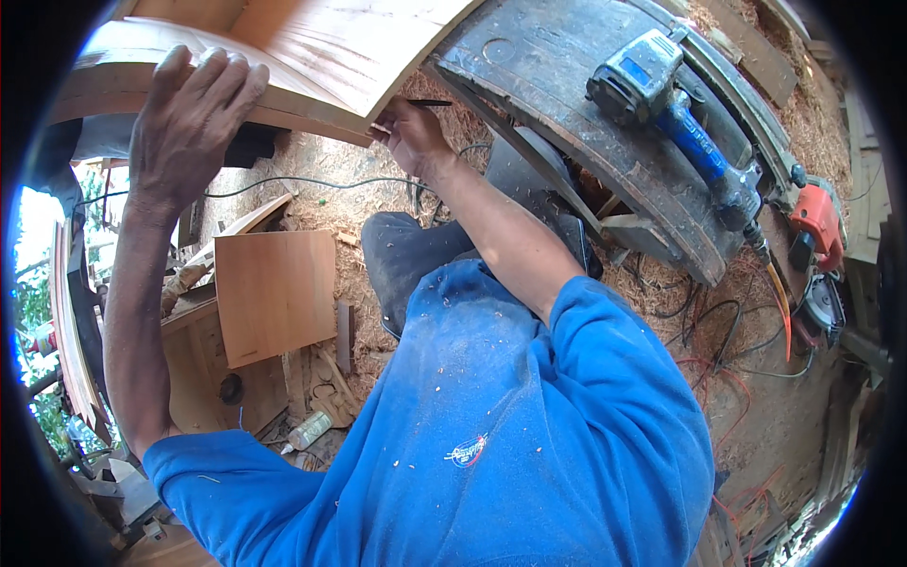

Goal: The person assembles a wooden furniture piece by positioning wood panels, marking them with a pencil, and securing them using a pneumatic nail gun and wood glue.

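A pale wooden panel with a thick edge board [302, 106] spans the upper left. My left hand [194, 128] is hooked over that edge board, its fingers curled over the top. At the board's right corner is my right hand [414, 140], its fingers pinched round a thin dark pencil [430, 102] whose end sticks out to the right. The pencil's other end is hidden by the fingers. My right fingertips are close against the corner; whether they touch it I cannot tell.
On a worn workbench [529, 66] at the upper right lies a blue and silver nail gun [680, 132] with an orange hose. Beyond it is a red circular saw [820, 236]. A brown board [276, 298], a glue bottle [307, 431], cables and wood shavings cover the floor.
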Demonstrator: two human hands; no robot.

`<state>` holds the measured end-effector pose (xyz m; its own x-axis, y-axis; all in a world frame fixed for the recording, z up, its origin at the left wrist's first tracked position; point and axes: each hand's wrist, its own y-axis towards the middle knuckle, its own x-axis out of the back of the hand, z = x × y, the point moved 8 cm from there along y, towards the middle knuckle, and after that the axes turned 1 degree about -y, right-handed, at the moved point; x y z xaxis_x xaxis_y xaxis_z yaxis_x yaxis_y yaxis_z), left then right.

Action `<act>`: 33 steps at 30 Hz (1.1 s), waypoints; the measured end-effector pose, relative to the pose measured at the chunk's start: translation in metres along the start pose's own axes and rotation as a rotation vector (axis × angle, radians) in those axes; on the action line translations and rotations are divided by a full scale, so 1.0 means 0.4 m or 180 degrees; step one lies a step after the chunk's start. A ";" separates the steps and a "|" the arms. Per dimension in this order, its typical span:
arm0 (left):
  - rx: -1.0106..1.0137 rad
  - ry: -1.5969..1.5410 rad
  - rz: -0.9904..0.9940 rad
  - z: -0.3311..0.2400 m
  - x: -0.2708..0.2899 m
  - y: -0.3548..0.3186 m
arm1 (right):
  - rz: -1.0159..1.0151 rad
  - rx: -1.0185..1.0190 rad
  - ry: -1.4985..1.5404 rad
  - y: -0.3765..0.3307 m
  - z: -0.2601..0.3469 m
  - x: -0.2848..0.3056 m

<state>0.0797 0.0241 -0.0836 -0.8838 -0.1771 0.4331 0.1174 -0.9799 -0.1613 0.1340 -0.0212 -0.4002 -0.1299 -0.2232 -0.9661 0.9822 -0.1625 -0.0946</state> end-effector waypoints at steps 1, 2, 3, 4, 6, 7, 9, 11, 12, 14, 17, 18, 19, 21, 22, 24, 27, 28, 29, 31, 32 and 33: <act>-0.0028 -0.0216 -0.0069 -0.002 -0.006 -0.008 | -0.0076 -0.0101 -0.0067 0.005 -0.016 -0.012; -0.0007 -0.0185 -0.0057 0.000 -0.010 -0.017 | -0.0153 -0.0198 -0.0136 0.009 -0.025 -0.022; -0.0009 -0.0162 -0.0031 0.001 -0.012 -0.021 | -0.0107 -0.0183 -0.0090 0.009 -0.020 -0.029; -0.0004 -0.0163 -0.0018 -0.002 -0.010 -0.020 | -0.0092 -0.0182 -0.0114 0.006 -0.019 -0.020; 0.0008 -0.0129 -0.0050 -0.002 -0.003 -0.018 | 0.0050 -0.0168 0.0204 0.001 -0.015 -0.010; 0.0017 -0.0111 -0.0054 -0.004 -0.003 -0.018 | 0.0059 -0.0220 0.0272 -0.009 -0.011 -0.004; 0.0056 -0.0097 -0.0073 -0.010 -0.006 -0.015 | 0.0166 -0.0279 0.0317 -0.038 0.007 0.010; 0.0048 -0.0180 -0.0265 -0.011 0.006 -0.011 | 0.0136 -0.0377 0.0433 -0.067 0.019 0.028; 0.0088 -0.0156 -0.0294 -0.007 0.010 -0.007 | 0.0165 -0.0358 0.0390 -0.085 0.032 0.037; 0.0057 -0.0197 -0.0221 -0.007 0.014 -0.008 | 0.0300 -0.0579 0.0222 -0.131 0.028 0.050; 0.0045 -0.0261 -0.0476 -0.008 0.027 -0.002 | 0.0485 -0.0881 -0.0129 -0.242 0.015 0.041; 0.0009 -0.0248 -0.0575 -0.010 0.022 -0.011 | 0.0374 -0.0845 -0.0504 -0.289 0.035 -0.016; 0.0021 -0.0343 -0.0657 -0.003 0.025 -0.023 | 0.0654 -0.0558 -0.0884 -0.322 0.070 -0.077; 0.0091 -0.0258 -0.0616 0.007 0.036 -0.025 | 0.1357 0.0749 -0.2140 -0.360 0.146 -0.167; 0.0099 -0.0274 -0.0596 0.003 0.038 -0.007 | 0.1189 0.1528 -0.2745 -0.384 0.209 -0.228; 0.0186 -0.0156 -0.0530 0.015 0.047 -0.017 | 0.1045 0.3379 -0.4170 -0.426 0.265 -0.381; -0.0078 -0.0078 -0.0767 0.000 0.041 -0.019 | 0.0666 0.3890 -0.5094 -0.357 0.218 -0.421; -0.0128 0.0015 -0.0791 -0.007 0.029 -0.010 | 0.0541 0.3818 -0.5164 -0.320 0.197 -0.407; -0.0131 0.0037 -0.0806 -0.014 0.024 -0.001 | 0.0621 0.3912 -0.5136 -0.294 0.176 -0.398; -0.0111 0.0238 -0.0816 -0.025 0.032 0.006 | 0.0315 0.4110 -0.5183 -0.274 0.154 -0.361; -0.0129 0.0308 -0.0799 -0.018 0.035 -0.011 | 0.0317 0.4182 -0.5165 -0.277 0.128 -0.369; -0.0066 0.0431 -0.0914 -0.011 0.045 -0.022 | 0.0271 0.4275 -0.5158 -0.273 0.123 -0.364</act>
<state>0.0607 0.0301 -0.0785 -0.9318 0.1217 0.3419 -0.1537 -0.9858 -0.0681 0.0390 -0.0181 -0.2372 -0.8022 -0.5817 0.1350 0.4094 -0.3711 0.8335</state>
